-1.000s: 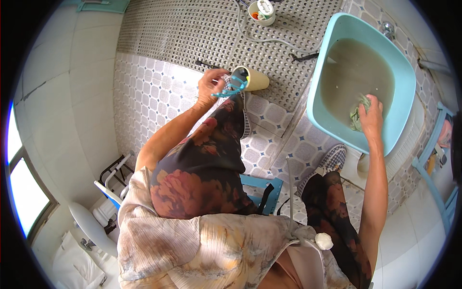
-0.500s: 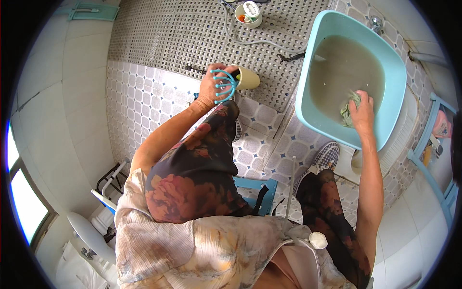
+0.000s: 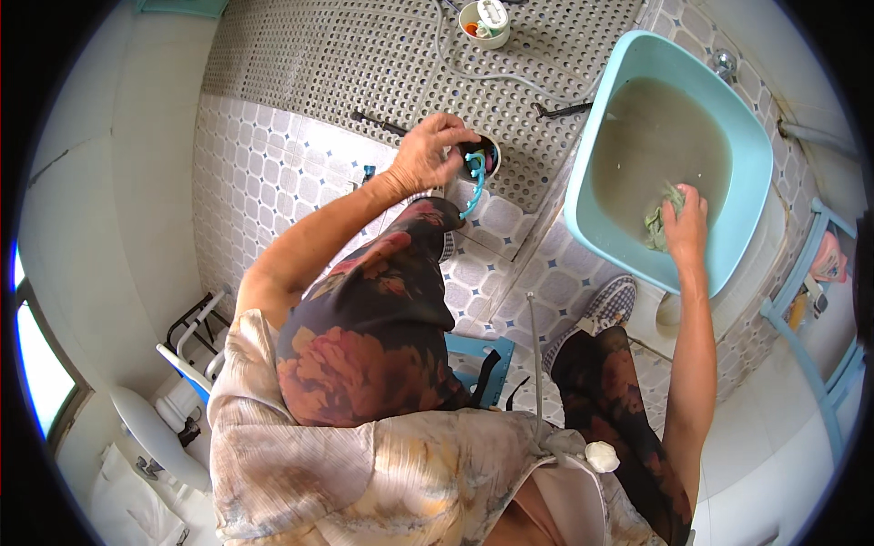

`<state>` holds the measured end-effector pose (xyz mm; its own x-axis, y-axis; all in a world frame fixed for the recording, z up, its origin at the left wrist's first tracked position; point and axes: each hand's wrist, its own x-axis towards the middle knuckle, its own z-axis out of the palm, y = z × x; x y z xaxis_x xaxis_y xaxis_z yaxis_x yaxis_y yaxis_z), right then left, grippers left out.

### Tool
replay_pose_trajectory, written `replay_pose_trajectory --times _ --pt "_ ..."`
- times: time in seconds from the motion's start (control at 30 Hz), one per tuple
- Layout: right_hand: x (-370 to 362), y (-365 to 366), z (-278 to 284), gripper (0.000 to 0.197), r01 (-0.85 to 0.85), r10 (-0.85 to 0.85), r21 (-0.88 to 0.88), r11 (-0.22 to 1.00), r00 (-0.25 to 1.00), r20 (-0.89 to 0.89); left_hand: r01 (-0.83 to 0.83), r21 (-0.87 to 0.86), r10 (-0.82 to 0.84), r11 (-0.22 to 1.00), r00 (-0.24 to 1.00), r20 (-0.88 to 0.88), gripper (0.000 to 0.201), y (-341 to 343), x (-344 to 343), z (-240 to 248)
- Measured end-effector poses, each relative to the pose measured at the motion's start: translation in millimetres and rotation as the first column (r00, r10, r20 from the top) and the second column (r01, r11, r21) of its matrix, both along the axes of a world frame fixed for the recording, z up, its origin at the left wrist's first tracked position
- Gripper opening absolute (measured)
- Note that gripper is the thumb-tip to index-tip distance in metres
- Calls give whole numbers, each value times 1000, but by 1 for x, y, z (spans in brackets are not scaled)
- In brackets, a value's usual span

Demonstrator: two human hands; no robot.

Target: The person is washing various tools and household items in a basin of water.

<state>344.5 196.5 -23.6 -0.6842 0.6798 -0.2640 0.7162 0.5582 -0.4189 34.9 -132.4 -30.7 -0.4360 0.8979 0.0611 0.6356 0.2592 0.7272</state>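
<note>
My left hand [image 3: 431,153] is at a cream cup [image 3: 497,160], its fingers bent over the near rim. The cup's mouth faces up and its inside looks dark, with small coloured things in it. A light blue claw-like piece with knobbed prongs [image 3: 474,187] hangs over the rim toward my knee. On the right, my right hand [image 3: 686,226] grips a wet, bunched green cloth [image 3: 657,227] at the near side of a light blue basin [image 3: 628,257]. Murky grey-brown water [image 3: 660,136] fills much of the basin; part of the cloth is hidden by my fingers.
A perforated grey mat [image 3: 319,55] covers the far floor. On it are a white tub of small items [image 3: 482,36], a hose [image 3: 510,80] and a black-handled tool [image 3: 378,123]. A light blue rack [image 3: 801,332] stands at right; a blue stool [image 3: 496,364] is beneath me.
The cup has gone from tilted sideways to mouth up, and the blue pronged piece has swung to its near right side. My right hand stays on the cloth. The whole view has shifted slightly.
</note>
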Motion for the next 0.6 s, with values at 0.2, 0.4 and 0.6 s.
replay_pose_trajectory --times 0.2,0.4,0.6 --pt "3 3 -1 39 -13 13 18 1000 1000 3 -48 -145 55 988 997 50 27 55 -41 -15" --pt "3 3 -6 39 -7 5 36 999 999 49 269 -484 -341 833 938 -65 41 135 -38 -57" --pt "1 1 -2 39 9 -11 35 999 998 55 295 -607 -476 738 865 -157 42 153 -18 -81"
